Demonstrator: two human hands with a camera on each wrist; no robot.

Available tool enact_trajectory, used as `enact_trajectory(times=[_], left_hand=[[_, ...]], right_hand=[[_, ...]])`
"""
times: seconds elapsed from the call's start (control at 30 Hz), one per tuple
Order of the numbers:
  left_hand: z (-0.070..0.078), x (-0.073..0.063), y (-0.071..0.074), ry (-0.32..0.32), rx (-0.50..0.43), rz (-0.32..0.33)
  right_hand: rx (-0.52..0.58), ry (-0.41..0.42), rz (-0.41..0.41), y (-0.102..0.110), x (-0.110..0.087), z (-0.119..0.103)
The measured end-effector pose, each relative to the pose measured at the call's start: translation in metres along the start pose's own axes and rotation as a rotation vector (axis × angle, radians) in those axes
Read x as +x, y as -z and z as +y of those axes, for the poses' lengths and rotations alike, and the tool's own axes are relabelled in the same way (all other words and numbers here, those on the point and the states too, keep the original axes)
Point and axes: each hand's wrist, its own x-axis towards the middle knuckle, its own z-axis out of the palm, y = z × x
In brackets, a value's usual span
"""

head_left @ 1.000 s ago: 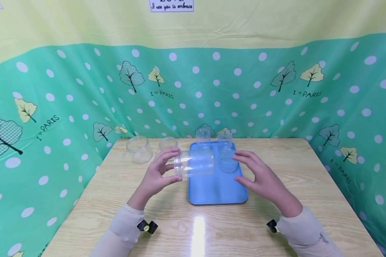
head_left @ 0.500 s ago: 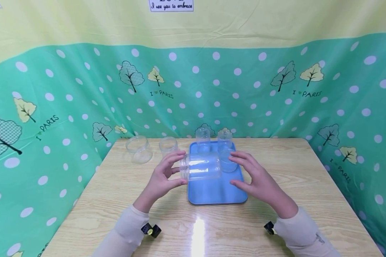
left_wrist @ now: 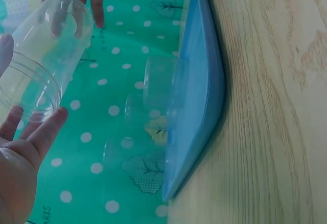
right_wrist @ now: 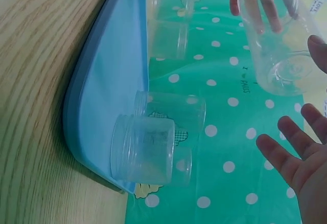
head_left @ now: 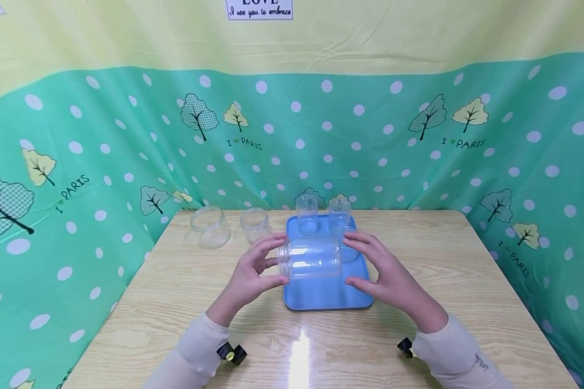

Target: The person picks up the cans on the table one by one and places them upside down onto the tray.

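Note:
A clear, see-through jar (head_left: pixel 315 258) lies sideways in the air above the blue tray (head_left: pixel 328 298). My left hand (head_left: pixel 247 280) grips it by the threaded mouth end, thumb below and fingers above. In the left wrist view, the ridged neck of the jar (left_wrist: pixel 38 83) sits between thumb and fingers. My right hand (head_left: pixel 391 276) is spread at the base end. From the right wrist view, a gap shows between its fingers (right_wrist: pixel 286 157) and the jar's rounded base.
Toward the back of the tray stand two slim clear jars, one left (head_left: pixel 307 216) and one right (head_left: pixel 339 209). A wider clear jar (head_left: pixel 351 253) stands in front of them, partly hidden. Left of the tray, a wide jar (head_left: pixel 211 229) and a smaller jar (head_left: pixel 254 221) stand on the wooden table (head_left: pixel 175 302).
My left hand has carried the jar rightward and slightly toward me, over the tray. My right hand has shifted a little left, narrowing the space to the jar's base.

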Motion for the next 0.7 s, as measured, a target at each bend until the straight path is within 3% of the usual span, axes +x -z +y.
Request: enact_trajectory(times=[0.27, 0.43, 0.7], left_hand=[[0.0013, 0.0005, -0.0031, -0.011, -0.016, -0.007], [0.0031, 0.0004, -0.0051, -0.016, -0.016, -0.013], [0.0055, 0.0005, -0.0079, -0.042, -0.036, -0.022]], right_hand=[[0.102, 0.038, 0.02, -0.0024, 0.0003, -0.0009], [0.224, -0.022, 0.015, -0.0023, -0.0007, -0.0014], [0.279, -0.075, -0.006, -0.0031, 0.0006, -0.0071]])
